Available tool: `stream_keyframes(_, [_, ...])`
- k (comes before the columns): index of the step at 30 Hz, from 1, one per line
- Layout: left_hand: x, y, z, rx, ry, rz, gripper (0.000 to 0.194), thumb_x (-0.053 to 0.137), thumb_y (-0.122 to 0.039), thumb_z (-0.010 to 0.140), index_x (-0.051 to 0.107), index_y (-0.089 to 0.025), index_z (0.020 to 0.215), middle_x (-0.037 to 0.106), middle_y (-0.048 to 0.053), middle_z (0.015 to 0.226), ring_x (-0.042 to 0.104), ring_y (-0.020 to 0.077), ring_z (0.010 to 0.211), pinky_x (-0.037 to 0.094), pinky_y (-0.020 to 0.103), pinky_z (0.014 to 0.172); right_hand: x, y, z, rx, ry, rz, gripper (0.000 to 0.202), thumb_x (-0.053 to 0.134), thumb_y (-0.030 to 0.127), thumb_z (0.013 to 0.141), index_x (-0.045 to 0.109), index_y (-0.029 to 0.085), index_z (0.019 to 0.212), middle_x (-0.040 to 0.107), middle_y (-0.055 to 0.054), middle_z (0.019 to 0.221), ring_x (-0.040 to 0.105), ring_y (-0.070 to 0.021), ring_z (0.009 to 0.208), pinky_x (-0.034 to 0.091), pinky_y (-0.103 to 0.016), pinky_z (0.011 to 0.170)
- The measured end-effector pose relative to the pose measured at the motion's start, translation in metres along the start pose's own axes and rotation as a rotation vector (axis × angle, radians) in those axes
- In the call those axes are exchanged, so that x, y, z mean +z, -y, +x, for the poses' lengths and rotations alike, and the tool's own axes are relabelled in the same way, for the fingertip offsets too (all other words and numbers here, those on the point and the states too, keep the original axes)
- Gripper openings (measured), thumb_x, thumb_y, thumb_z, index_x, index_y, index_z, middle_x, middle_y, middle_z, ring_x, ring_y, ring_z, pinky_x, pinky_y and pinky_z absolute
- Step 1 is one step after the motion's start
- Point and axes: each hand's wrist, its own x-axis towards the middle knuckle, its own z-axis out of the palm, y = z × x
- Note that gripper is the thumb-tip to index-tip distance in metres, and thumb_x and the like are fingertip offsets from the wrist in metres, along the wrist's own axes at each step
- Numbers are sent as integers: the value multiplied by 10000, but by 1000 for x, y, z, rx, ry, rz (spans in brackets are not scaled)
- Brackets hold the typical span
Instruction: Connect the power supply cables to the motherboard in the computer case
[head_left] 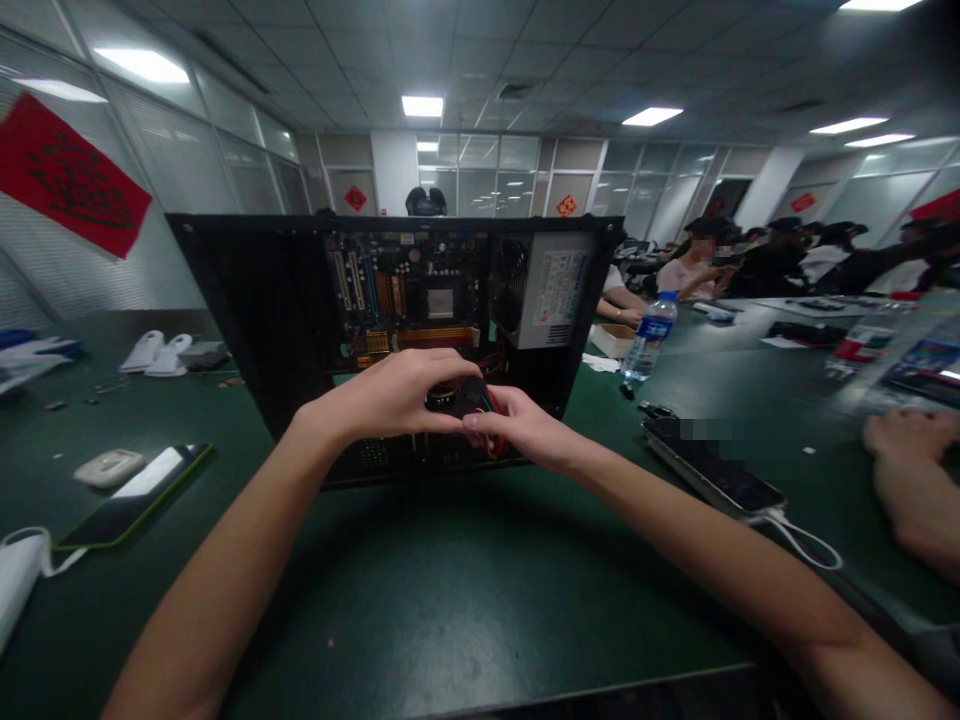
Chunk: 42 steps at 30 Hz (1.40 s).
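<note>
An open black computer case (247,300) stands upright on the green table, its inside facing me. It holds a motherboard (420,255) with a square bare metal chip (441,303) and a silver power supply (555,290) at the upper right. My left hand (390,395) is in front of the board, thumb and fingers curled round a dark part (472,393) whose kind I cannot make out. My right hand (525,425) meets it from the right, closed on a bundle of coloured wires (493,405). The fingers partly hide the wires and the lower board.
To the left lie a phone (139,500), a pale small case (109,467) and a white cable. At the right are a water bottle (651,335), a black phone (712,468) with a white cable, and another person's hand (911,440). Other people sit farther back.
</note>
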Motion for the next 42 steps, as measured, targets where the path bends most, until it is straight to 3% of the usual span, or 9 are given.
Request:
stream_keyframes(7, [3, -1, 2, -26, 26, 16, 464, 727, -421, 888, 629, -171, 1267, 695, 111, 1193, 676, 239, 1073, 524, 331, 900, 12, -10, 0, -23, -96, 66, 238, 652, 380, 770, 535, 186, 844, 590, 21, 642, 474, -102, 535, 363, -230, 499])
stream_keyframes(18, [6, 6, 0, 0, -17, -40, 537, 762, -417, 859, 634, -218, 1341, 685, 124, 1291, 661, 262, 1175, 529, 345, 965, 12, -19, 2, -55, -107, 125, 223, 635, 370, 782, 530, 189, 859, 590, 28, 644, 485, -100, 533, 368, -230, 509])
stream_keyframes(28, [4, 4, 1, 0, 14, -47, 547, 767, -470, 844, 648, -190, 1299, 689, 117, 1217, 668, 254, 1115, 524, 333, 927, 14, -26, 6, -66, -82, 317, 246, 618, 389, 786, 561, 168, 877, 609, 13, 655, 565, -123, 579, 434, -239, 568])
stream_keyframes(42, [10, 11, 0, 8, 19, -19, 539, 732, -491, 871, 635, -211, 1321, 687, 120, 1257, 671, 264, 1129, 528, 323, 893, 14, -32, 6, -71, -95, 194, 194, 607, 343, 786, 538, 185, 873, 596, 21, 660, 496, -102, 535, 352, -222, 490])
